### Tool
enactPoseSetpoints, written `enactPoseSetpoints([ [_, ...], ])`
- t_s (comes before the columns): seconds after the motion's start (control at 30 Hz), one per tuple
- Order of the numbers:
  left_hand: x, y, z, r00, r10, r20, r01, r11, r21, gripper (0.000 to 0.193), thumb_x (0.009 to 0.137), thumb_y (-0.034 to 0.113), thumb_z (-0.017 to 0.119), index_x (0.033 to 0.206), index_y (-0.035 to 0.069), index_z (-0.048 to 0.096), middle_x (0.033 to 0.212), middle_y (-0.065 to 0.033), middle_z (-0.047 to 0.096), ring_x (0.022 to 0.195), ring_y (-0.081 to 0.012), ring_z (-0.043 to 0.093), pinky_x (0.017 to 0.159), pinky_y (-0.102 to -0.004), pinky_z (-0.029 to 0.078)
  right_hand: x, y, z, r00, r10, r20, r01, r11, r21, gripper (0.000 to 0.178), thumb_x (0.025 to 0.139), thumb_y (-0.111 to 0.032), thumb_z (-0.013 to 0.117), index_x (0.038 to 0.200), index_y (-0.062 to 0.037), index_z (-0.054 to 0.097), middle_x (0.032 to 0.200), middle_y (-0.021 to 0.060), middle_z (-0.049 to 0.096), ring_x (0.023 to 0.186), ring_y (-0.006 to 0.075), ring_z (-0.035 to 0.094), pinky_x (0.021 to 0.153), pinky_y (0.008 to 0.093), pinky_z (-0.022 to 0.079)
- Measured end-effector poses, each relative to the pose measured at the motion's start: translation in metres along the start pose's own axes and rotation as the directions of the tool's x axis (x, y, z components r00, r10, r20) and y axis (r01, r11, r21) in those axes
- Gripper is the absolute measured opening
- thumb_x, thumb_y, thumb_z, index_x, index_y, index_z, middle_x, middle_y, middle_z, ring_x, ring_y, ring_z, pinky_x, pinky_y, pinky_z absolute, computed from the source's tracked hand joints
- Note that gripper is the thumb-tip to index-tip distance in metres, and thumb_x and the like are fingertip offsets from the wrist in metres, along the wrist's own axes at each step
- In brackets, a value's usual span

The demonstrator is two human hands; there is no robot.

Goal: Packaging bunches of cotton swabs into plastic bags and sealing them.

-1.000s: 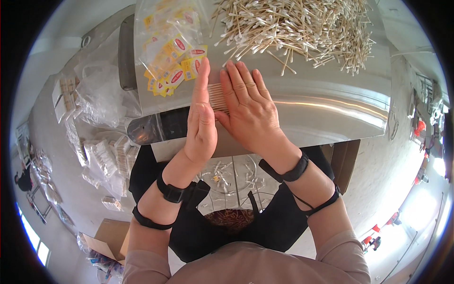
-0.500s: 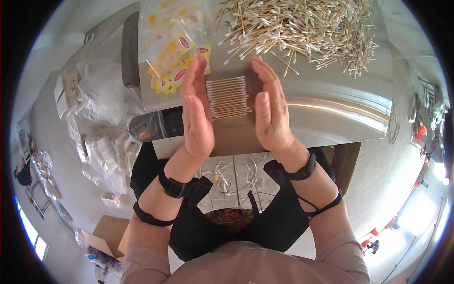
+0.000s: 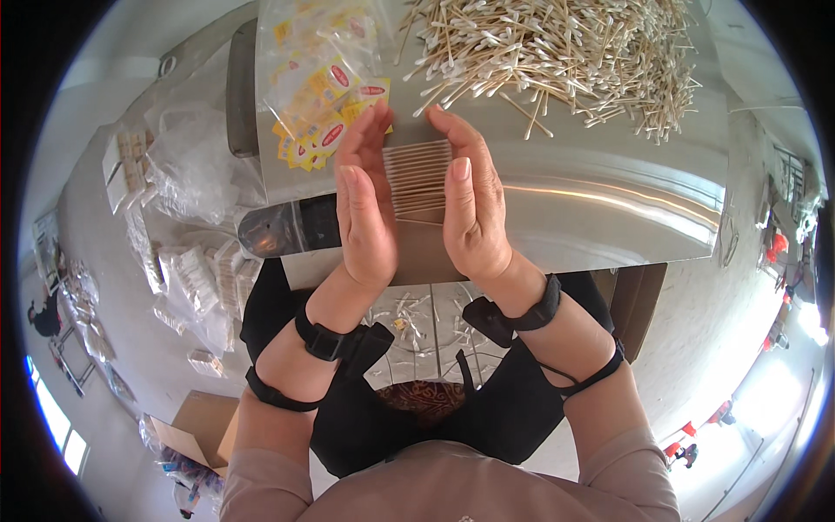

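A neat row of cotton swabs [image 3: 419, 181] lies side by side on the shiny metal table [image 3: 600, 209], their sticks running left to right. My left hand [image 3: 365, 200] stands on edge at the left tips of the row, fingers stretched out and pointing away from me. Facing it, my right hand [image 3: 477, 200] is upright at the right tips, with its fingers extended and thumb raised. The row sits between my two palms, and the right hand hides some of its right ends. Beyond my hands spreads a large loose heap of cotton swabs [image 3: 557, 61].
Clear plastic bags [image 3: 304, 52] and yellow printed cards [image 3: 326, 130] lie at the table's far left. A dark glossy object [image 3: 287, 228] sits by my left hand. Packed swab bundles [image 3: 187, 278] are on the left, with an open cardboard box [image 3: 204, 426] below.
My right hand has moved left, closing the gap to the right ends of the swab row. The left hand has barely moved.
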State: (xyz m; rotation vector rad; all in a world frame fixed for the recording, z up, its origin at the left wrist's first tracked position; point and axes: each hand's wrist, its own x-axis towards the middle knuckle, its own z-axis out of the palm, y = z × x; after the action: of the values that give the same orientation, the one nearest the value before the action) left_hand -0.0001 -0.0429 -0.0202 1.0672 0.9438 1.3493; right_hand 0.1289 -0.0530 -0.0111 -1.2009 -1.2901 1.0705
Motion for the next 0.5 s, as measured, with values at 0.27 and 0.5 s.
enactPoseSetpoints([
  [0.27,0.014,0.036,-0.019,0.92,0.021,0.39,-0.245,0.81,0.533,0.087,0.082,0.013,0.083,0.155,0.002,0.036,0.162,-0.0185,0.035,0.148,-0.0329,0.038,0.121,-0.0449,0.031,0.006,0.002,-0.021,0.99,0.13,-0.056,-0.103,0.935,0.339,0.048,0.115,-0.032,0.03,0.143,0.0041,0.044,0.148,0.0171,0.05,0.142,0.0257,0.043,0.121,0.039,0.03],
  [0.5,0.011,0.027,-0.022,0.857,-0.021,0.516,-0.443,0.482,0.756,0.113,0.063,0.016,0.093,0.158,0.007,0.032,0.162,-0.0177,0.036,0.147,-0.0416,0.037,0.12,-0.0505,0.035,0.016,-0.001,-0.039,0.974,0.062,-0.22,-0.003,0.967,0.256,0.038,0.114,-0.029,0.04,0.128,0.0018,0.056,0.125,0.0098,0.063,0.115,0.0177,0.057,0.105,0.0341,0.044],
])
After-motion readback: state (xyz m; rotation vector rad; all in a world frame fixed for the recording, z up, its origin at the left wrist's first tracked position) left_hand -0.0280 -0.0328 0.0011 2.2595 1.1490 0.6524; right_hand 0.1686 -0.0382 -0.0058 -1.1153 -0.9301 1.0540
